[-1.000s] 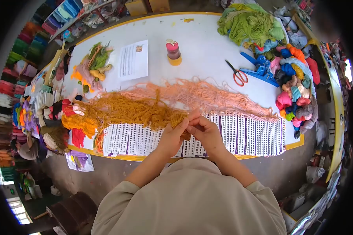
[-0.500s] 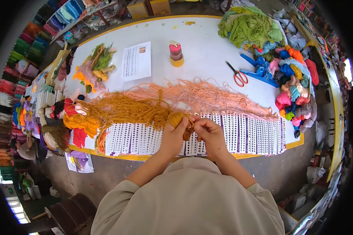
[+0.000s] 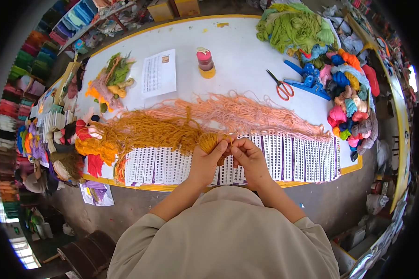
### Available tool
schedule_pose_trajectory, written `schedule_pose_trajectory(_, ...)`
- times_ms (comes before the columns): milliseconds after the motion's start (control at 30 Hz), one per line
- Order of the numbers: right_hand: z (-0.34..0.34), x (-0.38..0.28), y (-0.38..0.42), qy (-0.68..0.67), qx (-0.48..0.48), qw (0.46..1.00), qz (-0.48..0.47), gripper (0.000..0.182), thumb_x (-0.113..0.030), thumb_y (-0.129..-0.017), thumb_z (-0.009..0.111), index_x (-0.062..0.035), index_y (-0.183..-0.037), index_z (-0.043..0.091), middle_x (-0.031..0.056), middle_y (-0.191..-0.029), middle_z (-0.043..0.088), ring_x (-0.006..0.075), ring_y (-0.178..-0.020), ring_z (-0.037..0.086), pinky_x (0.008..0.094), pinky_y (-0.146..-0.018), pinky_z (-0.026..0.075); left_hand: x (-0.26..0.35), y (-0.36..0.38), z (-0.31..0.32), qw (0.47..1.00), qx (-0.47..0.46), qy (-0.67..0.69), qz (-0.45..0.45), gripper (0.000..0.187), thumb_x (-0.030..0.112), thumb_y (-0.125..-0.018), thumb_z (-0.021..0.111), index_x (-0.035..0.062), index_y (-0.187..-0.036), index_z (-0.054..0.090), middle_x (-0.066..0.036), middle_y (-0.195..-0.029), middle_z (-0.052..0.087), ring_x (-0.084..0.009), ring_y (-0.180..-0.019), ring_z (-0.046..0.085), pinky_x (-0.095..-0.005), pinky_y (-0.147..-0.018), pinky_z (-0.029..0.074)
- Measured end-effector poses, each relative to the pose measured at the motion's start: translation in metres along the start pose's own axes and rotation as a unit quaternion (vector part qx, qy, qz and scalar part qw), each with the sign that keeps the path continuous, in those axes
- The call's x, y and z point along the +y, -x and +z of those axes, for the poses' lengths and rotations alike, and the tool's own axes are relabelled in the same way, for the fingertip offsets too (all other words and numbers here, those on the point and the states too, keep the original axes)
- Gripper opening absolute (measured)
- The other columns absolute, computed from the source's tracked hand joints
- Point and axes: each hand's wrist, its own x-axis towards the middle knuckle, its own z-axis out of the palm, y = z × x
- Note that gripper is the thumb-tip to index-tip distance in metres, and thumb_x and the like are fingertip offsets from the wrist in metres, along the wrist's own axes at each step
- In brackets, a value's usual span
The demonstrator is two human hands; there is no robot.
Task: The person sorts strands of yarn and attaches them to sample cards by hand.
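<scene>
White tabletop (image 3: 246, 42) with a yellow edge spans my view of a crowded workshop. At its near side, I see the left hand (image 3: 206, 162) with fingers and thumb closed around a golden yarn bundle (image 3: 208, 141). The right hand (image 3: 251, 160) is just beside it, thumb and fingertips pinched together at the bundle's right side; I cannot tell exactly how much yarn they grip. Loose golden yarn (image 3: 149, 128) spreads left from the bundle. Under and beside the hands lies a row of white cards with dark spots (image 3: 302, 160). Beyond the cards, peach yarn (image 3: 246, 111) stretches left to right. Farther off are a printed sheet (image 3: 158, 74), a pink-and-yellow cylinder (image 3: 205, 63), and, to the right, red-handled scissors (image 3: 280, 87), a blue tool (image 3: 311, 83) and multicolored skeins (image 3: 351, 104). Green yarn (image 3: 293, 30) is heaped at far right.
</scene>
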Motion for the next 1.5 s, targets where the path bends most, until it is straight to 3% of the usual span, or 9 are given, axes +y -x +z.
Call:
schedule_pose_trajectory(300,-0.002,-0.011,-0.007,0.059,-0.01,0.998,-0.008,0.012,-0.011,-0.092,0.06,-0.0072,-0.103,0.056,-0.0024,-0.09,0.058,0.0044,-0.078,0.053,0.0197,-0.062,0.047,0.002,-0.011,0.011,0.998,0.022,-0.043,-0.032,0.019,0.017,-0.093,0.059,0.0018,-0.102,0.066,0.003,-0.082,0.062,-0.0015,-0.062,0.045,-0.0176,-0.05,0.032)
schedule_pose_trajectory(567,-0.016,-0.016,-0.018,0.058,-0.007,0.998,0.027,0.012,-0.013,-0.094,0.056,-0.0062,-0.105,0.056,-0.0021,-0.089,0.058,0.0043,-0.079,0.054,0.0202,-0.063,0.048,0.002,-0.021,0.018,0.999,-0.004,-0.007,-0.05,0.018,0.013,-0.095,0.055,-0.0015,-0.105,0.06,-0.005,-0.094,0.063,-0.0106,-0.079,0.06,-0.0249,-0.07,0.053)
schedule_pose_trajectory(1033,-0.017,-0.018,-0.025,0.044,-0.004,0.998,0.037,0.014,-0.016,-0.096,0.054,-0.0044,-0.104,0.057,-0.0005,-0.093,0.06,0.0064,-0.078,0.058,0.0211,-0.062,0.048,-0.011,-0.026,0.02,0.997,0.029,0.053,-0.049,0.023,0.015,-0.095,0.054,-0.003,-0.109,0.061,-0.008,-0.104,0.064,-0.0133,-0.086,0.062,-0.0252,-0.072,0.054)
schedule_pose_trajectory(1267,-0.025,-0.015,-0.027,0.022,0.055,0.998,0.006,0.011,-0.016,-0.096,0.052,-0.0062,-0.097,0.057,0.0001,-0.093,0.06,0.0058,-0.065,0.048,0.0227,-0.065,0.048,-0.005,-0.033,0.017,0.992,0.056,0.084,-0.079,0.027,0.018,-0.093,0.054,-0.0038,-0.105,0.063,-0.009,-0.102,0.065,-0.0164,-0.091,0.063,-0.0299,-0.072,0.053)
schedule_pose_trajectory(1300,-0.037,-0.011,-0.029,0.051,0.094,0.994,-0.011,0.009,-0.017,-0.095,0.053,-0.0085,-0.096,0.057,0.0011,-0.1,0.06,0.0076,-0.071,0.052,0.0257,-0.072,0.049,0.001,-0.036,0.009,0.995,0.078,0.017,-0.068,0.025,0.019,-0.089,0.057,-0.0033,-0.094,0.065,-0.008,-0.09,0.065,-0.0176,-0.084,0.063,-0.0297,-0.067,0.05)
schedule_pose_trajectory(1367,-0.082,-0.001,-0.041,-0.013,0.124,0.984,-0.13,0.007,-0.019,-0.094,0.055,-0.0122,-0.092,0.053,0.0033,-0.114,0.057,0.0118,-0.092,0.055,0.0316,-0.088,0.045,0.002,-0.048,-0.045,0.98,0.039,0.181,-0.079,0.019,0.018,-0.087,0.057,0.0004,-0.082,0.062,-0.007,-0.078,0.063,-0.0174,-0.074,0.061,-0.0259,-0.062,0.047)
schedule_pose_trajectory(1400,-0.092,-0.02,-0.041,-0.045,0.184,0.976,-0.106,0.01,-0.022,-0.094,0.055,-0.0134,-0.091,0.051,0.0047,-0.119,0.056,0.0152,-0.103,0.055,0.0364,-0.095,0.042,0.014,-0.052,-0.066,0.972,0.098,0.195,-0.086,0.016,0.016,-0.089,0.054,0.0056,-0.076,0.054,-0.002,-0.07,0.053,-0.0139,-0.066,0.052,-0.0253,-0.059,0.043)
schedule_pose_trajectory(1433,-0.134,-0.018,-0.043,-0.152,0.182,0.968,-0.082,0.013,-0.026,-0.096,0.053,-0.0138,-0.091,0.053,0.0052,-0.116,0.059,0.0183,-0.109,0.055,0.042,-0.101,0.039,0.028,-0.056,-0.09,0.961,0.157,0.209,-0.093,0.021,0.014,-0.092,0.05,0.0107,-0.071,0.047,0.002,-0.062,0.042,-0.0104,-0.058,0.043,-0.0247,-0.057,0.04)
schedule_pose_trajectory(1500,-0.227,-0.008,-0.034,-0.265,0.166,0.947,-0.067,0.02,-0.03,-0.096,0.051,-0.0111,-0.093,0.058,0.0049,-0.103,0.065,0.0177,-0.107,0.056,0.0469,-0.103,0.039,0.046,-0.06,-0.168,0.949,0.084,0.296,-0.066,0.019,0.011,-0.091,0.048,0.0118,-0.073,0.045,0.004,-0.061,0.036,-0.0062,-0.056,0.036,-0.0189,-0.049,0.032)
